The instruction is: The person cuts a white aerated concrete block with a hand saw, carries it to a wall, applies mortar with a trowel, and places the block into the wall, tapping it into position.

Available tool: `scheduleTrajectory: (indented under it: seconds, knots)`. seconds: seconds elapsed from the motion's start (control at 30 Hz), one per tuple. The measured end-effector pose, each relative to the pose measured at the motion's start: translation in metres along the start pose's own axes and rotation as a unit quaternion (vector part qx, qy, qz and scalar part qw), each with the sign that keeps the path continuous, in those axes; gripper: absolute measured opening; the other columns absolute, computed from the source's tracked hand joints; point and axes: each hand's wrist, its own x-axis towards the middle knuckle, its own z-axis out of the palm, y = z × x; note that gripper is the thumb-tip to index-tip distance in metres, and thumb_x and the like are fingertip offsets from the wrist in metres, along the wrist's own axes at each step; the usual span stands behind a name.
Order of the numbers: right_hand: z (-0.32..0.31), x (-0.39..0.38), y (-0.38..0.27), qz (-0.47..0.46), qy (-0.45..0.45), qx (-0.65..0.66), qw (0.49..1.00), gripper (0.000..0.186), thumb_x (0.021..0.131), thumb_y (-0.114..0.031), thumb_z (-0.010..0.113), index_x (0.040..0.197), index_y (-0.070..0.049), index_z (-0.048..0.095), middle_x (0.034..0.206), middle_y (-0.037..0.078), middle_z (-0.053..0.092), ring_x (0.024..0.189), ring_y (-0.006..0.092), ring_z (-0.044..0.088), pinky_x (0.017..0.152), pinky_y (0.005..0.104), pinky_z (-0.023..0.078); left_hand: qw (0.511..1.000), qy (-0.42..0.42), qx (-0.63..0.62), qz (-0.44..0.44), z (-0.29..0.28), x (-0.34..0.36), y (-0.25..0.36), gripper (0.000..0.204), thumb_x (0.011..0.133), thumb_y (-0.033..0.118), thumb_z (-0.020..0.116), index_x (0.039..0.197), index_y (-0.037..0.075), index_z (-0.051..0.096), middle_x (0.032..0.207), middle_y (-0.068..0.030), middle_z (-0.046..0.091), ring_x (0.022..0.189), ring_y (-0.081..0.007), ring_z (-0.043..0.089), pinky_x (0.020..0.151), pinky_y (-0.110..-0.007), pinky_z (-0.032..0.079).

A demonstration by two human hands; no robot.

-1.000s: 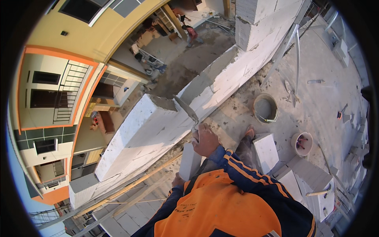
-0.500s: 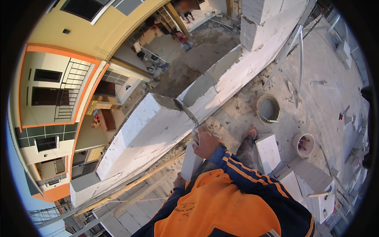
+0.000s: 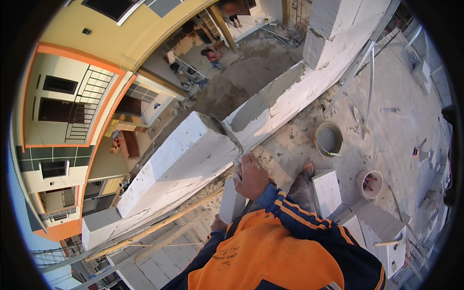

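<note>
My right hand (image 3: 251, 176) is closed on a mortar-smeared trowel (image 3: 233, 141), whose narrow blade lies along the end of a raised white block (image 3: 179, 159) on the low block wall. Below it, my left hand (image 3: 217, 224) grips an upright light-grey block (image 3: 231, 198), partly hidden by my right hand and shirt. Grey mortar (image 3: 249, 113) coats the top of the wall course beyond the raised block.
A bucket of grey mortar (image 3: 328, 138), a white pail with tools (image 3: 369, 183) and loose blocks (image 3: 326, 193) are on the concrete floor at right. Long timbers (image 3: 159, 229) run at lower left. Across the wall, people (image 3: 212, 58) are in a courtyard beside yellow houses.
My hands stay in nearly the same grip and place. The view has shifted slightly, with the upper wall and buckets appearing further right. A person in the courtyard has changed posture and moved left.
</note>
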Motion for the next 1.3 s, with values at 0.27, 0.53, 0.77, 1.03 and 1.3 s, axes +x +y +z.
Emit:
scheduleTrajectory:
  seconds: [0.27,0.53,0.77,1.03,1.3]
  knots:
    - [0.006,-0.014,-0.026,-0.083,0.106,0.063,0.989,0.035,0.079,-0.008,0.07,0.104,0.0,0.046,0.109,0.021,0.05,0.097,0.042,0.061,0.074,0.0478,0.056,1.0,-0.016,-0.011,-0.012,0.0,0.004,-0.001,0.082,0.074,0.055,0.077,0.137,0.017,0.041,0.121,-0.023,0.068,0.113,-0.0443,0.064,0.097,-0.05,0.049]
    - [0.08,-0.004,-0.014,-0.009,0.097,0.063,0.993,0.05,0.075,-0.005,0.073,0.111,0.0,0.038,0.113,0.025,0.047,0.094,0.0492,0.06,0.072,0.0523,0.053,1.0,0.008,-0.024,0.016,0.002,0.001,-0.005,0.082,0.071,0.063,0.078,0.13,0.016,0.047,0.114,-0.0205,0.071,0.115,-0.0401,0.065,0.098,-0.048,0.049]
    - [0.012,-0.07,0.041,-0.014,0.051,0.23,0.972,0.036,0.082,-0.011,0.071,0.107,0.0,0.047,0.097,0.023,0.058,0.085,0.0459,0.064,0.067,0.0505,0.054,1.0,0.007,-0.012,0.003,-0.002,0.009,-0.002,0.084,0.073,0.067,0.073,0.133,0.015,0.045,0.12,-0.0217,0.07,0.118,-0.0411,0.063,0.099,-0.048,0.049]
    - [-0.043,0.0,0.055,-0.008,-0.002,0.052,0.999,0.034,0.081,-0.016,0.071,0.104,0.0,0.052,0.092,0.024,0.064,0.086,0.0448,0.066,0.074,0.0496,0.053,1.0,-0.009,-0.005,0.001,-0.016,0.004,0.002,0.101,0.067,0.066,0.079,0.141,0.011,0.039,0.123,-0.0205,0.069,0.117,-0.0394,0.064,0.099,-0.048,0.05]
    - [-0.092,0.007,0.032,-0.075,-0.088,0.107,0.987,0.031,0.082,-0.016,0.07,0.102,0.001,0.053,0.084,0.02,0.061,0.083,0.041,0.065,0.073,0.045,0.053,1.0,0.004,0.003,-0.009,-0.017,0.006,0.004,0.099,0.065,0.068,0.08,0.137,0.013,0.043,0.121,-0.0218,0.069,0.116,-0.0409,0.064,0.098,-0.049,0.05]
